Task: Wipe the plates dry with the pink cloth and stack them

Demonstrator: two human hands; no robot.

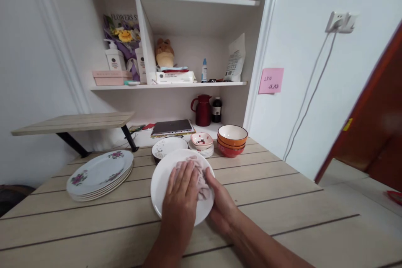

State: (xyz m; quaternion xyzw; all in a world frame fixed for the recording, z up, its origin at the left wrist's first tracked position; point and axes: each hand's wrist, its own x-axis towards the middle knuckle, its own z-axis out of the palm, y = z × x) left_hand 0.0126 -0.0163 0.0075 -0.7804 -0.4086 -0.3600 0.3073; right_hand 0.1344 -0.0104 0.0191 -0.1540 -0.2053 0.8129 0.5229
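Observation:
A plain white plate (159, 188) is held tilted above the wooden table, its inner face toward me. My right hand (222, 205) grips it at the right rim, thumb on the front and the other fingers behind, mostly hidden. Across the plate's face lies my left hand (182, 194), fingers close together and pressing a crumpled pale pink cloth (202, 180) against it. Part of the cloth is covered by the fingers. Just behind the plate, partly hidden by it, sits a patterned round plate or shallow dish (166, 146).
At the left is a stack of floral oval plates (100, 173) beside a small raised shelf (75, 120). Behind stand small bowls on saucers (202, 140), stacked orange and red bowls (231, 138), a closed laptop (172, 126), a red jug (203, 111) and a dark bottle (216, 109).

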